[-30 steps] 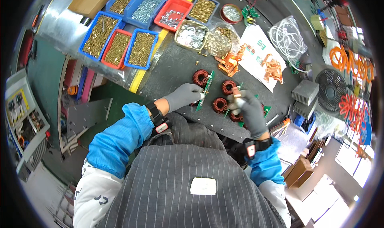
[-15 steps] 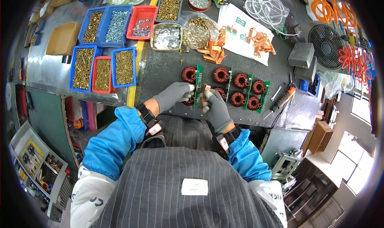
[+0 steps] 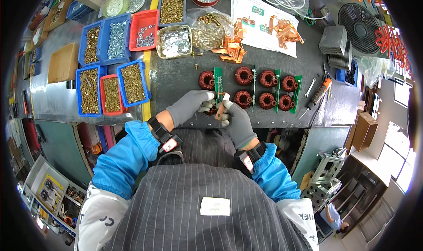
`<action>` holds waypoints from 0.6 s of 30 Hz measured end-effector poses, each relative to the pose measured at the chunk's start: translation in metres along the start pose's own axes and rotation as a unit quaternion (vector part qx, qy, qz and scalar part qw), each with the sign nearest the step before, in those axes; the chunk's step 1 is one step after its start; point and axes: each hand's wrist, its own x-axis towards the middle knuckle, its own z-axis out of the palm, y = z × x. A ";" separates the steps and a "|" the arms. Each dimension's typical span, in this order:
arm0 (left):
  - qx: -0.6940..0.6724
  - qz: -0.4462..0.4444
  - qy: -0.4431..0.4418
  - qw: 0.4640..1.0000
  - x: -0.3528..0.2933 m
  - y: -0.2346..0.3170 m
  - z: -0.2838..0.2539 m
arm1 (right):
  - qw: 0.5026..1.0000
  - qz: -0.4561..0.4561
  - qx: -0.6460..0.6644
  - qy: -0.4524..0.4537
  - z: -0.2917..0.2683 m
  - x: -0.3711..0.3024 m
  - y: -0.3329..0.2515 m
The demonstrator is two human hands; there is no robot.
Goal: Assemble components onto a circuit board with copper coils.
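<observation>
My right hand (image 3: 238,124), in a grey glove, pinches a small copper strip (image 3: 220,111) between thumb and fingers. The strip stands tilted beside the leftmost green circuit board (image 3: 218,80). On the other side of that board is my gloved left hand (image 3: 190,106), its fingers closed together close to the board's edge. Whatever those fingers hold is hidden. One dark red wound coil (image 3: 206,80) shows in full on this board; a second coil (image 3: 212,110) is partly covered by my left fingers. To the right stand more upright boards (image 3: 277,90) with pairs of coils (image 3: 267,100).
Blue and red bins (image 3: 90,90) of brass and silver hardware stand at the left. Loose copper brackets (image 3: 231,48) lie behind the boards, more on a white sheet (image 3: 260,37). An orange-handled screwdriver (image 3: 319,94), a wrench (image 3: 310,88) and a black fan (image 3: 359,22) are at the right.
The whole view has shifted slightly. The copper strip in my right hand has tilted and shows more of its length. My left hand stays by the leftmost board.
</observation>
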 end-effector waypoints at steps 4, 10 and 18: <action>-0.023 0.000 -0.018 1.000 0.004 0.001 -0.005 | 0.998 -0.046 -0.018 0.048 0.011 0.004 0.010; -0.010 -0.017 -0.016 1.000 -0.001 0.014 0.001 | 0.990 -0.095 -0.090 0.058 0.025 0.003 0.004; 0.108 -0.024 -0.030 0.993 0.002 0.028 0.000 | 0.986 -0.040 -0.146 0.067 0.041 -0.007 0.005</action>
